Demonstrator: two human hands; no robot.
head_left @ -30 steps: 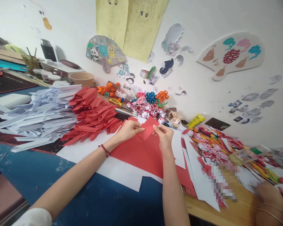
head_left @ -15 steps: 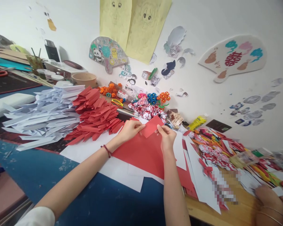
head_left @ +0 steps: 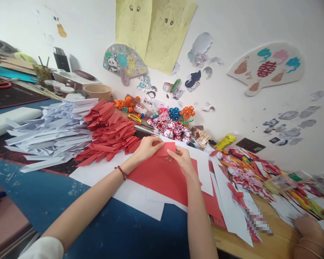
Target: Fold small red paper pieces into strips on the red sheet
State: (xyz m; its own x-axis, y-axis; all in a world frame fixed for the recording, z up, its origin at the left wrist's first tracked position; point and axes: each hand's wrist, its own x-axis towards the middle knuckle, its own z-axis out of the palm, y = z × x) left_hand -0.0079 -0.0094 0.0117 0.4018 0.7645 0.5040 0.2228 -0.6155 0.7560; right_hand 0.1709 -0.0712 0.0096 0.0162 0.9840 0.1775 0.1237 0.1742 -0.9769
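Between my two hands is a small piece of red paper (head_left: 168,148), held above a large red sheet (head_left: 162,176). My left hand (head_left: 148,148) pinches its left side with thumb and forefinger. My right hand (head_left: 183,160) grips the lower right corner in the same way. Beneath the red sheet lie white paper sheets (head_left: 140,198). Left of my hands are a heap of folded red paper strips (head_left: 108,133) and, farther left, a heap of folded white paper strips (head_left: 54,129).
Paper flowers (head_left: 172,127) and a yellow bottle (head_left: 226,141) stand along the wall. Coloured paper pieces (head_left: 245,172) cover the right side. Another person's hand (head_left: 310,230) is at the lower right. A tan bowl (head_left: 97,91) sits behind the heaps.
My right hand has moved left, closer to my left hand. The small red paper has turned from a tilted diamond and now shows a smaller face with a level top edge.
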